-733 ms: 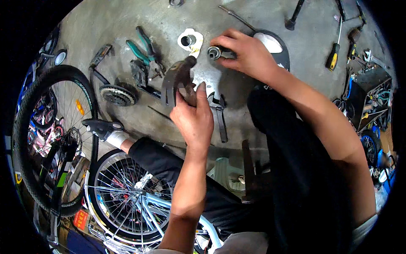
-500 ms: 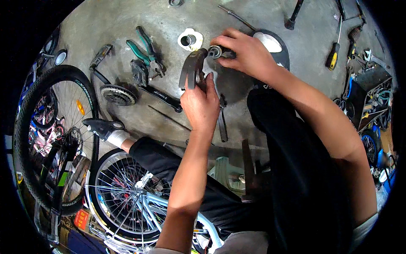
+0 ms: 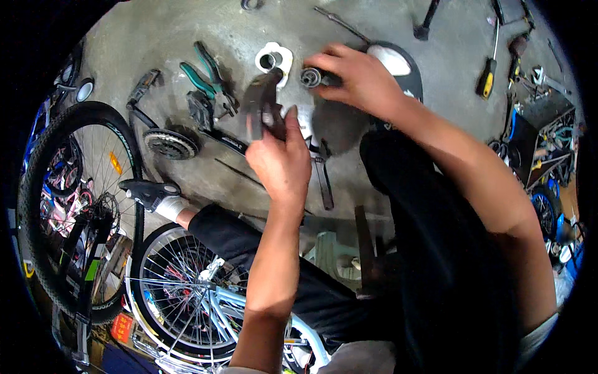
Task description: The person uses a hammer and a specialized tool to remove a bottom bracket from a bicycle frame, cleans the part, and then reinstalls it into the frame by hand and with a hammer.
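Note:
My left hand [image 3: 279, 162] is closed round a dark claw hammer [image 3: 261, 103], slightly motion-blurred, its head left of and apart from the metal cylindrical part [image 3: 311, 77] in my right hand [image 3: 349, 78]. My right fingers grip that part, its round end showing toward the left. Just beyond the hammer lies a white irregular piece with a short steel tube [image 3: 271, 60] on it. An adjustable wrench [image 3: 322, 184] lies below my hands. Green-handled pliers [image 3: 205, 78] and a crank with chainrings [image 3: 171, 144] rest on the concrete floor to the left.
A bicycle wheel [image 3: 43, 181] stands at the left, a light blue bicycle [image 3: 218, 302] lies under my leg. A yellow screwdriver [image 3: 488, 78], a crowded metal toolbox [image 3: 542, 143] and other tools are at the right. My shoe [image 3: 149, 193] is beside the wheel.
The hammer head swung right to the part in my right hand, then back left, away from it. My right hand keeps its grip; the whole view has shifted slightly.

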The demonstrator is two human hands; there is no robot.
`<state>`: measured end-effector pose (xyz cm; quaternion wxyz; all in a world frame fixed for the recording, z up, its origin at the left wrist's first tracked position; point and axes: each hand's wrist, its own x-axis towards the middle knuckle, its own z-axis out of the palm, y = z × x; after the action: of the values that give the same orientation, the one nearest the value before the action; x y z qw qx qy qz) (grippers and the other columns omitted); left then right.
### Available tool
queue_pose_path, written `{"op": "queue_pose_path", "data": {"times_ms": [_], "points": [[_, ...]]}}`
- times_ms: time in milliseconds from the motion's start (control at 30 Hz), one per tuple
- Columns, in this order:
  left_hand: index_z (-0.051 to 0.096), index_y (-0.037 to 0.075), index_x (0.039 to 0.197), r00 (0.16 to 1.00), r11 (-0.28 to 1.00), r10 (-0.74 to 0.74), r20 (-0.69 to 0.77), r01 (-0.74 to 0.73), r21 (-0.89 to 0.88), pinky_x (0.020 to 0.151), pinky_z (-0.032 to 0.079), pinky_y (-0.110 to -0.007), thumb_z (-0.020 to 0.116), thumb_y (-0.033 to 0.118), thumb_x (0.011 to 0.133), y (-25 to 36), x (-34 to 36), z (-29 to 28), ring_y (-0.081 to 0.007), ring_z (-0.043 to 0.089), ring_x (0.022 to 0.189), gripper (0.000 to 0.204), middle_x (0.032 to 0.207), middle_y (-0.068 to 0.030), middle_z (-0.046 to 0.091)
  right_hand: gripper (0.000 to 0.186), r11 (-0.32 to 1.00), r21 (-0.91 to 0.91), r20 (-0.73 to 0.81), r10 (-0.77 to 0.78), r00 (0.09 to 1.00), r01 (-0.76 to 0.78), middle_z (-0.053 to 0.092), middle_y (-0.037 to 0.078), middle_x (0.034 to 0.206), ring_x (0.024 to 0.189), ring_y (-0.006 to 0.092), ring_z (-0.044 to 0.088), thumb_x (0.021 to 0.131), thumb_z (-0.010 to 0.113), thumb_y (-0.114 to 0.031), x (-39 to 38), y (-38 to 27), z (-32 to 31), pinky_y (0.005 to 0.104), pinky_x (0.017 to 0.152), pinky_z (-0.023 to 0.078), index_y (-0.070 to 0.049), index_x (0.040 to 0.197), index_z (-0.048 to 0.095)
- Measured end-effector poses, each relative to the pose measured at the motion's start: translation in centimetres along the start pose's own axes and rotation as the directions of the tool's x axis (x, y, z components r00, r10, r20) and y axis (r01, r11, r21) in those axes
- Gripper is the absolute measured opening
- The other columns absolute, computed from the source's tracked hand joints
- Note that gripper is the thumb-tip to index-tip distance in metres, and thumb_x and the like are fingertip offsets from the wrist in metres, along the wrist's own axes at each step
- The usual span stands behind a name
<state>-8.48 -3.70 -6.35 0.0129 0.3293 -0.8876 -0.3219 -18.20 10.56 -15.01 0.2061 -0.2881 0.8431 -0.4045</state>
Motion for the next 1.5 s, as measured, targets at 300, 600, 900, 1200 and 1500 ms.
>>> {"op": "queue_pose_path", "data": {"times_ms": [300, 600, 900, 1200, 1500], "points": [[0.064, -0.004, 0.111, 0.992, 0.997, -0.047, 0.119, 0.04, 0.061, 0.074, 0.054, -0.04, 0.073, 0.02, 0.09, -0.4, 0.2, 0.7, -0.0322, 0.072, 0.08, 0.033, 0.092, -0.0217, 0.073, 0.041, 1.0, -0.008, -0.038, -0.02, 0.999, 0.02, 0.064, 0.008, 0.109, 0.092, 0.031, 0.067, 0.082, 0.077, -0.026, 0.2, 0.4, 0.1, 0.0407, 0.075, 0.055, -0.017, 0.119, 0.063], [0.064, -0.006, 0.111, 0.99, 0.996, -0.082, 0.115, 0.084, -0.018, 0.072, 0.054, -0.035, 0.073, 0.016, 0.092, -0.4, -3.9, 0.6, -0.0206, 0.069, 0.073, 0.03, 0.087, -0.0171, 0.074, 0.04, 1.0, -0.024, -0.011, 0.002, 1.0, -0.002, 0.064, 0.006, 0.111, 0.091, 0.0299, 0.068, 0.082, 0.077, -0.025, -0.3, 0.3, -0.2, 0.04, 0.076, 0.055, -0.017, 0.119, 0.064], [0.066, -0.003, 0.102, 0.983, 0.989, -0.103, 0.15, 0.086, 0.118, 0.076, 0.053, -0.045, 0.072, 0.024, 0.091, -1.2, -1.1, 2.2, -0.0395, 0.07, 0.089, 0.03, 0.086, -0.0255, 0.07, 0.043, 1.0, -0.007, 0.03, -0.013, 0.999, 0.013, 0.064, 0.007, 0.109, 0.092, 0.0304, 0.067, 0.08, 0.077, -0.022, -0.1, 0.0, -0.2, 0.0404, 0.075, 0.055, -0.016, 0.12, 0.063], [0.064, -0.005, 0.104, 0.978, 0.963, 0.002, 0.21, -0.059, 0.262, 0.069, 0.054, -0.043, 0.072, 0.018, 0.091, -2.4, -0.7, 1.3, -0.0375, 0.071, 0.074, 0.027, 0.085, -0.0218, 0.071, 0.042, 1.0, 0.022, -0.007, 0.0, 1.0, 0.0, 0.064, 0.006, 0.108, 0.095, 0.0298, 0.066, 0.08, 0.077, -0.02, 0.0, -0.1, -0.2, 0.0399, 0.076, 0.053, -0.016, 0.119, 0.062], [0.063, -0.005, 0.11, 0.988, 0.996, -0.045, 0.151, 0.032, 0.085, 0.076, 0.054, -0.039, 0.07, 0.017, 0.093, -0.4, -2.8, 0.2, -0.034, 0.072, 0.082, 0.029, 0.097, -0.0224, 0.072, 0.04, 0.999, 0.021, -0.024, -0.027, 0.999, 0.028, 0.064, 0.006, 0.106, 0.09, 0.0307, 0.067, 0.082, 0.076, -0.025, -0.2, 0.4, -0.1, 0.0407, 0.073, 0.054, -0.016, 0.118, 0.063]]}}
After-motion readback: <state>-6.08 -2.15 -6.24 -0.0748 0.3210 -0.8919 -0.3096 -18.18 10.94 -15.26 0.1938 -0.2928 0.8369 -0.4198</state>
